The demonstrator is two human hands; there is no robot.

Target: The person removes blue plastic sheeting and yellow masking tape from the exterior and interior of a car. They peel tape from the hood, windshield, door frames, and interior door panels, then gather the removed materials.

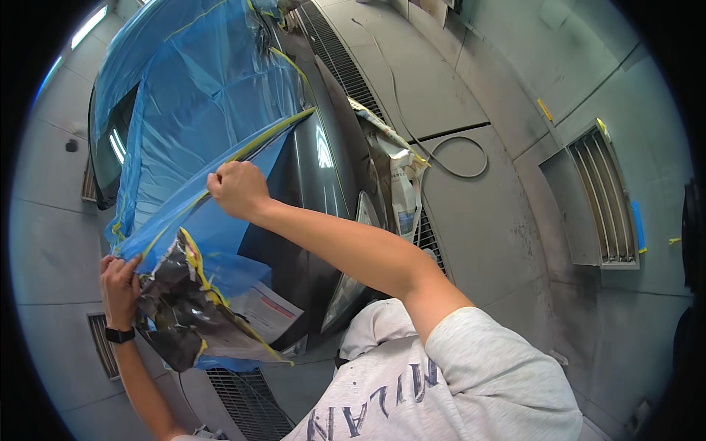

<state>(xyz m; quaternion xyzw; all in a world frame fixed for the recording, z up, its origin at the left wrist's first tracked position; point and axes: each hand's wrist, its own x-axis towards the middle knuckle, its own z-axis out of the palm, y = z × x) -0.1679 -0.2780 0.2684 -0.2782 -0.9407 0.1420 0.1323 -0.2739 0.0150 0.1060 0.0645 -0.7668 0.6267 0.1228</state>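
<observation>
Blue masking film (206,110) with yellow tape along its edges covers much of a dark grey car (312,158). My right hand (239,189) is closed in a fist on a bunched, tape-edged band of this film, over the car's front. Lower left, my left hand (120,290), with a dark watch on its wrist, pinches the film near its corner. The band runs taut between the two hands. Just right of my left hand hangs a crumpled, dark-stained masking sheet (176,301) edged with yellow tape. A printed white sheet (266,312) lies beside it, partly under film.
The headlight (344,300) sits close to my right forearm. Paper masking (403,192) hangs at the car's side. A thin hose (460,175) loops on the floor beside a long grate (342,55). Another grate (246,400) lies below the car. A wall vent (603,195) is at right.
</observation>
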